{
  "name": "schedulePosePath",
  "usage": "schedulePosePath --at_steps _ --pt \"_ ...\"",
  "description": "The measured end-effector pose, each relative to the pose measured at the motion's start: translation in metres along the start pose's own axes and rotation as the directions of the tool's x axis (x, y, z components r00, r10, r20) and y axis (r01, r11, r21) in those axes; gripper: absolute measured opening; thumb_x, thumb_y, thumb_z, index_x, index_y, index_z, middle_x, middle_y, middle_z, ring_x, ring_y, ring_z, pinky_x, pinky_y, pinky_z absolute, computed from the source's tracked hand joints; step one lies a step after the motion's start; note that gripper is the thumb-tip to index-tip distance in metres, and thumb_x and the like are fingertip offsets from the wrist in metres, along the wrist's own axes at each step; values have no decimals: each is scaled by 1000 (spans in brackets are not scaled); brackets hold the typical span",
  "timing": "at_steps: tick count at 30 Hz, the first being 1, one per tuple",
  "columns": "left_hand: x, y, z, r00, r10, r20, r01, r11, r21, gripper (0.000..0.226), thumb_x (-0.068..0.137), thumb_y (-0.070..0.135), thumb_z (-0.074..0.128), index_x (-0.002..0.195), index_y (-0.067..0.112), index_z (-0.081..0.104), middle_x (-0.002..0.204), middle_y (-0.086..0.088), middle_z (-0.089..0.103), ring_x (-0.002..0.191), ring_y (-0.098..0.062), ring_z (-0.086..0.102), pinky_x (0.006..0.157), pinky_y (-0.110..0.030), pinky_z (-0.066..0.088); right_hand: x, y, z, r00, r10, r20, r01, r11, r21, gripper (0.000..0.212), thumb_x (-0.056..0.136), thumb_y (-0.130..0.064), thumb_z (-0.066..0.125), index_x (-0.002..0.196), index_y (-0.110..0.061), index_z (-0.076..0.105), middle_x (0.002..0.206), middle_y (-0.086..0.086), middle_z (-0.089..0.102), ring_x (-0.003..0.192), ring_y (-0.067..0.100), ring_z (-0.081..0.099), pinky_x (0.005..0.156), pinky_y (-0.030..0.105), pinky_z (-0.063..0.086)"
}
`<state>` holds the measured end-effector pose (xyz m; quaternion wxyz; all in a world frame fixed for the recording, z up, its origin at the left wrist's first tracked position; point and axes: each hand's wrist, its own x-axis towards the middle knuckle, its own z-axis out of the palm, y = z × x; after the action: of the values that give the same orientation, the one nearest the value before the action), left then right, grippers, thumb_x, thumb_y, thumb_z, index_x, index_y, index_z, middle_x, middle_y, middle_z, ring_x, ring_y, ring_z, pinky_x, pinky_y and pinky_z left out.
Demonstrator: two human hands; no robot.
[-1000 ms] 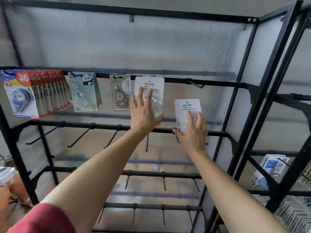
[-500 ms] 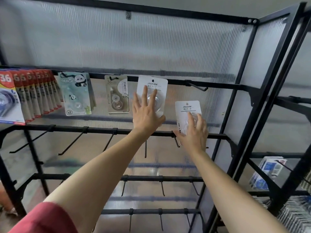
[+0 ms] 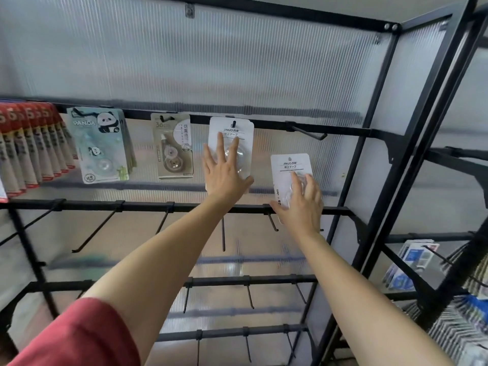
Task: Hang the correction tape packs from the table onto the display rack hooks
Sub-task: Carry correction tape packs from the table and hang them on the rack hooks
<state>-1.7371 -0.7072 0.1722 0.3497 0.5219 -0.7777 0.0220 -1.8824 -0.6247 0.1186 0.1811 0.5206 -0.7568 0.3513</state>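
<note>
I see the hung pack (image 3: pixel 244 128) on a hook of the rack's top bar (image 3: pixel 343 131). The left hand (image 3: pixel 224 175) lies flat on it, fingers straight and spread, hiding most of its blister. The second pack (image 3: pixel 290 163) is just to the right and lower, below that bar. The right hand (image 3: pixel 301 204) grips it, and curled fingers cover its lower half. Farther left hang a beige pack (image 3: pixel 173 146), panda packs (image 3: pixel 100 146) and red packs (image 3: pixel 34 146), these last cut off at the frame edge.

two white packs (image 3: pixel 239 128) (image 3: pixel 287 165), one beige pack (image 3: pixel 173 146), one panda stack (image 3: pixel 100 143), one red row (image 3: pixel 34 146) and two hands (image 3: pixel 224 175) (image 3: pixel 301 204) are showing.
</note>
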Motion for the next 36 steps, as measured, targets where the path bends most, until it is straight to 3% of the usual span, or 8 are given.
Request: schedulePosePath --at_steps 12,20,26,33,36 --pt "42 -8 16 994 -31 107 27 999 42 95 88 42 62 152 31 -8 157 -4 -26 143 -43 -16 116 -51 -2 0 24 -1 1000 -1 -11 0 999 -46 86 80 -48 71 148 -15 30 148 17 26 134 33 25 104 48 34" --pt "36 -15 7 990 46 131 -43 999 -30 93 88 46 61 152 34 -5 157 -2 -26 143 -39 -20 112 -63 -2 -4 16 2 1000 0 -18 0 1000 -22 86 78 -48 72 146 -14 33 147 18 28 134 35 27 104 50 35" --pt "18 -50 -11 990 121 78 -125 991 48 83 91 52 51 152 36 -4 158 -2 -22 145 -33 -19 112 -62 -5 -13 -9 11 1000 -7 -5 7 1000 31 86 77 -48 73 146 -14 34 148 17 29 135 35 27 105 50 36" --pt "1 -92 -34 982 167 87 -180 967 179 83 92 50 52 153 30 -2 160 -7 -12 146 -30 -13 118 -48 -7 -5 -63 -1 976 -121 -179 147 979 142 80 73 -45 76 137 -9 47 140 24 40 129 43 39 95 57 41" --pt "-7 -104 -37 977 182 106 -199 963 183 84 91 50 53 153 29 0 160 -7 -11 147 -30 -12 118 -47 -7 -1 -87 -8 952 -190 -241 225 966 128 77 76 -54 64 137 -9 47 138 24 43 127 42 41 87 54 46"
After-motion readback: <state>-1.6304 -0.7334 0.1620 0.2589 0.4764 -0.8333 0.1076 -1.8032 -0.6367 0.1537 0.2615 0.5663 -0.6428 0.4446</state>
